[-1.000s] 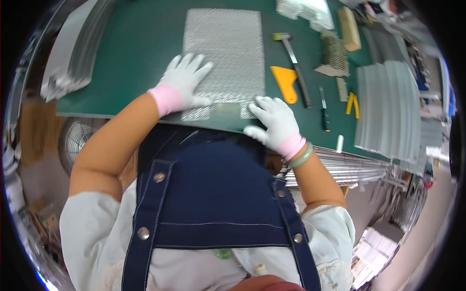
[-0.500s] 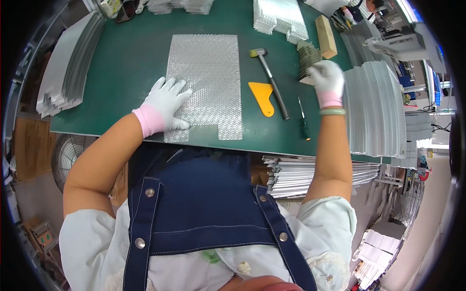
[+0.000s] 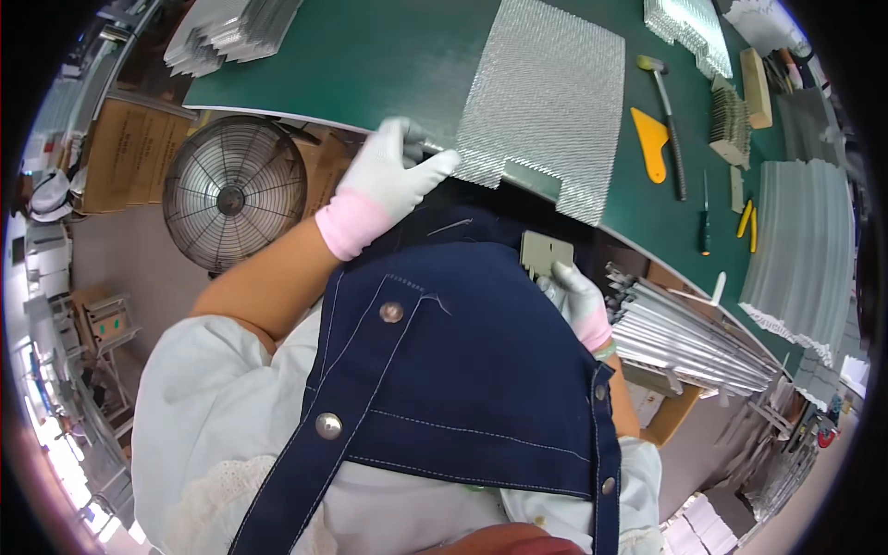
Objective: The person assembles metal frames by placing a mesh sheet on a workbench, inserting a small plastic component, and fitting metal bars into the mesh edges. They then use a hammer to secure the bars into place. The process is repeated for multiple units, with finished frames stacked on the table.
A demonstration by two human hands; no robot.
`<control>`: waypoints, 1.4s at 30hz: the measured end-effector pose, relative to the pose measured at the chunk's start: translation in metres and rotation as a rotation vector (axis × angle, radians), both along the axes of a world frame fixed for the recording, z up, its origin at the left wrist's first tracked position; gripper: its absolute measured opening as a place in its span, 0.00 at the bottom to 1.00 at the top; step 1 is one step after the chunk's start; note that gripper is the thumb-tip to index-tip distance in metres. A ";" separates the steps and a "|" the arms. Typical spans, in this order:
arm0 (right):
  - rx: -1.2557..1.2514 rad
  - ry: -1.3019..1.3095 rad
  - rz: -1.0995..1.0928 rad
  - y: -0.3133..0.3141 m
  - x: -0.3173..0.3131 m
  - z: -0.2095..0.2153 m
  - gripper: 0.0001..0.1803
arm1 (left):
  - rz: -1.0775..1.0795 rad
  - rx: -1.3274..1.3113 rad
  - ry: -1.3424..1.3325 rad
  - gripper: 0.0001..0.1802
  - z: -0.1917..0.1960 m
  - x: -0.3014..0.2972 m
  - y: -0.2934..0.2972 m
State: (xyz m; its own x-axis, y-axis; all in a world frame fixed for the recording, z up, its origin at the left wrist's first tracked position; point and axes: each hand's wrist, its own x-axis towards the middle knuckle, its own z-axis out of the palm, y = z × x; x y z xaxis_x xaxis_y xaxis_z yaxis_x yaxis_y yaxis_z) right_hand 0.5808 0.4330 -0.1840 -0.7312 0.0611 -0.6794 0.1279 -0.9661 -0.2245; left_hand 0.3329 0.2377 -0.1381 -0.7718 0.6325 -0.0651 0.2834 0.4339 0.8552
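A silver textured sheet (image 3: pixel 550 88) with a notch in its near edge lies on the green table, its near end at the table edge. My left hand (image 3: pixel 384 176), in a white glove with a pink cuff, is at the near left corner of the sheet. Its thumb is stretched toward that corner, apart from the other fingers, which are partly hidden. Low in front of the apron, my gloved right hand (image 3: pixel 575 294) grips a small grey-beige notched plate (image 3: pixel 548 250). A stack of similar ridged plates (image 3: pixel 730 125) stands on the table's right side.
Right of the sheet lie a hammer (image 3: pixel 668 120), a yellow scraper (image 3: pixel 651 146), a screwdriver (image 3: pixel 706 227) and yellow-handled pliers (image 3: pixel 746 222). Stacked panels (image 3: pixel 800 250) line the right edge. A floor fan (image 3: pixel 233 194) stands left, below the table. Metal strips (image 3: pixel 689 338) lie under the table.
My right hand has come from the plate stack down toward the apron with a plate in it. My left hand has left the sheet's surface for its near left corner. The view has shifted.
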 end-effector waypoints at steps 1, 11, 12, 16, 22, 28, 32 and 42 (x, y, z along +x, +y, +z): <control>0.028 -0.013 0.004 -0.007 -0.009 0.001 0.19 | 0.045 0.032 -0.320 0.37 -0.009 0.007 -0.006; 0.250 0.140 -0.016 -0.016 -0.057 -0.022 0.17 | -0.022 0.399 -1.081 0.22 -0.063 0.022 0.037; 0.238 0.158 -0.012 -0.017 -0.057 -0.024 0.17 | 0.013 0.355 -1.068 0.21 -0.063 0.022 0.036; 0.202 0.216 -0.005 -0.017 -0.055 -0.020 0.18 | -0.014 0.336 -1.015 0.20 -0.060 0.019 0.028; 0.248 0.248 0.049 -0.016 -0.055 -0.023 0.19 | -0.009 0.326 -1.016 0.19 -0.067 0.016 0.029; 0.338 0.214 0.017 -0.022 -0.061 -0.018 0.16 | -0.009 0.318 -1.026 0.19 -0.064 0.016 0.027; 0.414 0.058 0.028 -0.030 -0.068 -0.001 0.14 | -0.096 0.456 -1.196 0.21 -0.062 0.020 0.023; 0.467 0.096 -0.167 -0.013 -0.060 -0.010 0.13 | -0.134 0.062 -0.967 0.21 -0.044 0.024 0.025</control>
